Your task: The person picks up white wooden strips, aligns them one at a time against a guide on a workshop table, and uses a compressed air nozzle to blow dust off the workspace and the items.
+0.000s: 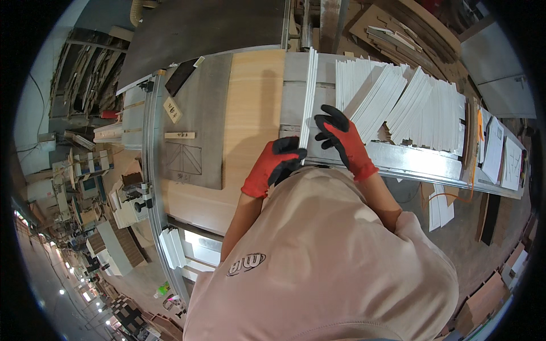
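A thin bundle of long white strips [310, 94] stands out on the bench in front of me, running away from my body. At its near end, my left hand [277, 162] in a red and black work glove has its fingers closed round the strips. Just to the right, my right hand [345, 139], gloved alike, has its fingers apart and holds nothing; its fingertips are close to the bundle. Farther right lies a wide row of similar white strips [375, 96], several of them leaning at a slant.
Left of the bundle lie a light wood board [256, 96] and a grey board [207, 125] with a drawn sketch and small wood blocks on it. A metal rail [151, 142] runs along the left side. Paper sheets [493, 145] sit at the far right. Scrap wood [392, 34] is piled behind.
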A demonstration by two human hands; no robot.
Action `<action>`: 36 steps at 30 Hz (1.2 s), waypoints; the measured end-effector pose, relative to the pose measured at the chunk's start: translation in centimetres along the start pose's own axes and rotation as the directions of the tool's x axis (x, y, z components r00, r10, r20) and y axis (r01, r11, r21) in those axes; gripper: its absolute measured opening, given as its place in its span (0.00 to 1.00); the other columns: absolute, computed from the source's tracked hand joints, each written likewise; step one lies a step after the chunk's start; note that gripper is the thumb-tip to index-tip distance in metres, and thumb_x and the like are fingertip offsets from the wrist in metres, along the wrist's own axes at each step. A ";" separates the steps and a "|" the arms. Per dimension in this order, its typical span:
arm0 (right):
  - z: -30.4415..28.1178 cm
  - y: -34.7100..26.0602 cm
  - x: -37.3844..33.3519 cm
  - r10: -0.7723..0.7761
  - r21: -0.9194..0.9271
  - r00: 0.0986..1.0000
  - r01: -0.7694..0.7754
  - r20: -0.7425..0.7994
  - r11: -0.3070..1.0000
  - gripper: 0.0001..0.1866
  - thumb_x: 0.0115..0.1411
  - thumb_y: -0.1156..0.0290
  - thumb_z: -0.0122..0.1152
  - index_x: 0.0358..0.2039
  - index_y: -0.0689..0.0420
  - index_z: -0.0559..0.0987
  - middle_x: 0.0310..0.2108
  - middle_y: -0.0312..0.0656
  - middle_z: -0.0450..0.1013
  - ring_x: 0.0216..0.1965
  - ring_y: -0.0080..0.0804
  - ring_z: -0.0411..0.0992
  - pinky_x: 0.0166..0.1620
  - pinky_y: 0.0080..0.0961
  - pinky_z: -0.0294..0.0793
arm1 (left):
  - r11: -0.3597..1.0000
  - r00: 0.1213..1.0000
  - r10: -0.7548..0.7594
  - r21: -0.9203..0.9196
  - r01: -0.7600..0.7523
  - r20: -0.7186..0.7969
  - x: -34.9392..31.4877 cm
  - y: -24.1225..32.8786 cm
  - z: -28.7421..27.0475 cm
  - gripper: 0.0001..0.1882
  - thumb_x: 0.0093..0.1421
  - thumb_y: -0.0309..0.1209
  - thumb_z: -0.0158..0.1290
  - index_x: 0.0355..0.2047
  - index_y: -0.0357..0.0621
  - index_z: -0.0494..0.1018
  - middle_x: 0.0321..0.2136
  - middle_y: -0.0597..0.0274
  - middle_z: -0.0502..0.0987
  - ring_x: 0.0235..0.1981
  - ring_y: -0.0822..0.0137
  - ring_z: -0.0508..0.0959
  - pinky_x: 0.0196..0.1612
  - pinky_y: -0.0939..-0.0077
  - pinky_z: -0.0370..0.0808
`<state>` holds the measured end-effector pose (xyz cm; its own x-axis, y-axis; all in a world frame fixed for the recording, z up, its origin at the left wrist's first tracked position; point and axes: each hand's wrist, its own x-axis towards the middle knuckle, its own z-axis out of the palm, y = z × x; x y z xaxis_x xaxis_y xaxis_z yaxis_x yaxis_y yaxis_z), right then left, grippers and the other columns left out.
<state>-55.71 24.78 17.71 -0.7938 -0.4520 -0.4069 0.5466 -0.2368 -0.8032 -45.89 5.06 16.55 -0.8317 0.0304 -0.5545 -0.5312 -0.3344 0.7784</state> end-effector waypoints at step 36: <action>13.6 4.3 1.4 0.199 -0.240 0.704 -0.043 0.681 0.970 0.18 0.58 0.73 0.67 0.48 0.64 0.79 0.32 0.35 0.77 0.28 0.18 0.72 0.32 0.19 0.73 | 0.956 0.825 0.290 0.192 -0.223 -0.485 -16.1 -3.2 -1.8 0.20 0.53 0.28 0.66 0.45 0.38 0.76 0.30 0.68 0.78 0.29 0.79 0.73 0.31 0.81 0.71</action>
<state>-50.82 11.46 19.64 -0.2683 -0.9515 -0.1504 0.5003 -0.0042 -0.8658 -30.47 3.97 22.47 -0.7616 -0.5289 -0.3745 -0.3532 -0.1458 0.9241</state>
